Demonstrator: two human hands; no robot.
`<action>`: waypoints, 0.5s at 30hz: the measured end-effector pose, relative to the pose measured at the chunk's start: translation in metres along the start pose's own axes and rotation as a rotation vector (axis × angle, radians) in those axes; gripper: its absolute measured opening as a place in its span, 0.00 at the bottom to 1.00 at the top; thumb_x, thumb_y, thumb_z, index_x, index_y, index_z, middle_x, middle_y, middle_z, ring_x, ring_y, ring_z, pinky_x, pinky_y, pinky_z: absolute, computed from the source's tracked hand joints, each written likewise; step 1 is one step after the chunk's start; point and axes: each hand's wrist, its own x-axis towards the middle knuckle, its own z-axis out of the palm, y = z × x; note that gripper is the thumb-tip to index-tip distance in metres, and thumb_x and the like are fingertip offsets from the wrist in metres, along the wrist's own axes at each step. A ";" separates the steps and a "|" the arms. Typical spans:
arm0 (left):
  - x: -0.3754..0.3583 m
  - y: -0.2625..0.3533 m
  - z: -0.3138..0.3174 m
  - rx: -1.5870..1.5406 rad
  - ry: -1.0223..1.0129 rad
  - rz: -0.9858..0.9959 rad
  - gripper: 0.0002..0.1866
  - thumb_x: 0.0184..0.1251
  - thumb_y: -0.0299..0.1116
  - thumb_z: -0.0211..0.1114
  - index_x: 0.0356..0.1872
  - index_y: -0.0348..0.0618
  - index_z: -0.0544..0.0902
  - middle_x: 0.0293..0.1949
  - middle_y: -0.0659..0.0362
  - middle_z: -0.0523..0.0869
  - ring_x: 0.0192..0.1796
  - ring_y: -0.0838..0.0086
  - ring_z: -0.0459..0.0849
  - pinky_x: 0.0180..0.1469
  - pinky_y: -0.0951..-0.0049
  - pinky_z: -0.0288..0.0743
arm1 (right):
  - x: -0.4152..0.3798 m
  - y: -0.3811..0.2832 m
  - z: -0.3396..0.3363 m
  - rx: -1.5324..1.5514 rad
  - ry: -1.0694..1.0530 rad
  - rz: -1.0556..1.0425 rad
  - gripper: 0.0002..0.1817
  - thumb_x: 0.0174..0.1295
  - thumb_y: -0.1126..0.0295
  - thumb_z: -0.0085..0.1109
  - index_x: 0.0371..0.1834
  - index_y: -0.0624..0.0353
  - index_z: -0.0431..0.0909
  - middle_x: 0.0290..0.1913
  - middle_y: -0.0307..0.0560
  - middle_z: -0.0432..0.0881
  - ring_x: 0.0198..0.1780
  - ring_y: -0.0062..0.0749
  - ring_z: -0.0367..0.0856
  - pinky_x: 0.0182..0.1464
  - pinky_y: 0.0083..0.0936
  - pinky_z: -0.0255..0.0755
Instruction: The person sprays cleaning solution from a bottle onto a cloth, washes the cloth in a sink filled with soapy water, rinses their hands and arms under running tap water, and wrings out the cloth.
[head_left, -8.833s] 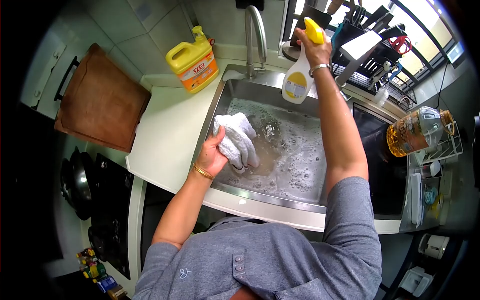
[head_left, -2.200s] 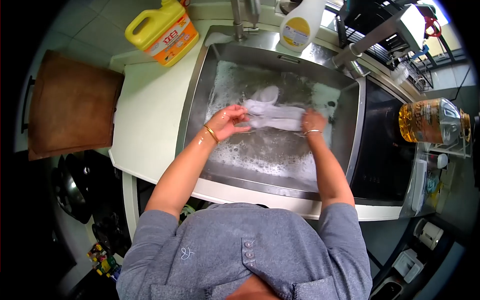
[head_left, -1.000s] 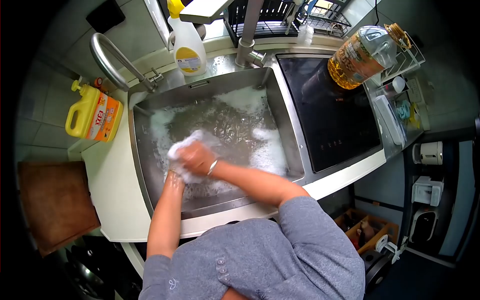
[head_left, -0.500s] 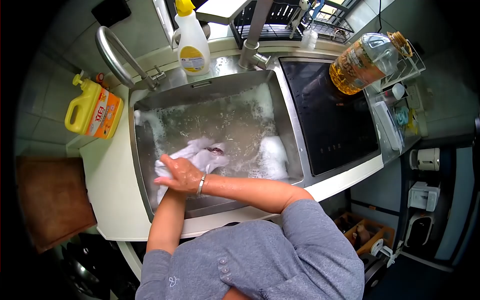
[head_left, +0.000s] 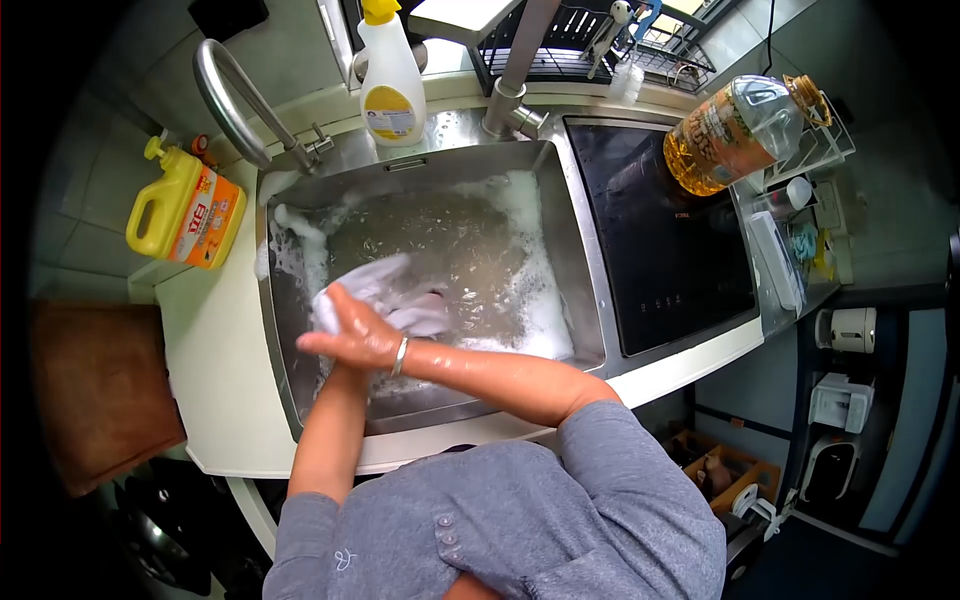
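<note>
A wet, pale lavender-white cloth (head_left: pixel 375 285) lies bunched in the sudsy water of the steel sink (head_left: pixel 590 290), near its left front corner. It is smeared by motion, and a small dark reddish patch shows on its right part. My right hand (head_left: pixel 358 335), with a silver bangle at the wrist, crosses over my left wrist and is closed on the cloth. Its thumb and one finger stick out to the left. Beneath it, my left hand is hidden by the right hand and the cloth; only the forearm shows.
White foam lines the sink's sides. Behind stand a curved tap (head_left: pixel 225 105), a second tap (head_left: pixel 512 110) and a white spray bottle (head_left: pixel 392 90). A yellow detergent jug (head_left: pixel 190 210) is at left. An oil bottle (head_left: pixel 735 135) stands on the black cooktop (head_left: pixel 670 250) at right.
My right hand has shifted slightly left, and the cloth has been moved and reshaped. The foam at the sink's right side has spread along the wall. The view has tilted a little.
</note>
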 end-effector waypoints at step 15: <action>-0.037 0.091 0.041 -0.412 0.445 -0.465 0.35 0.65 0.55 0.53 0.68 0.50 0.57 0.65 0.51 0.64 0.67 0.56 0.60 0.64 0.47 0.58 | 0.014 0.078 -0.033 -0.156 0.022 0.323 0.30 0.55 0.48 0.60 0.47 0.65 0.69 0.39 0.59 0.79 0.41 0.44 0.79 0.44 0.35 0.71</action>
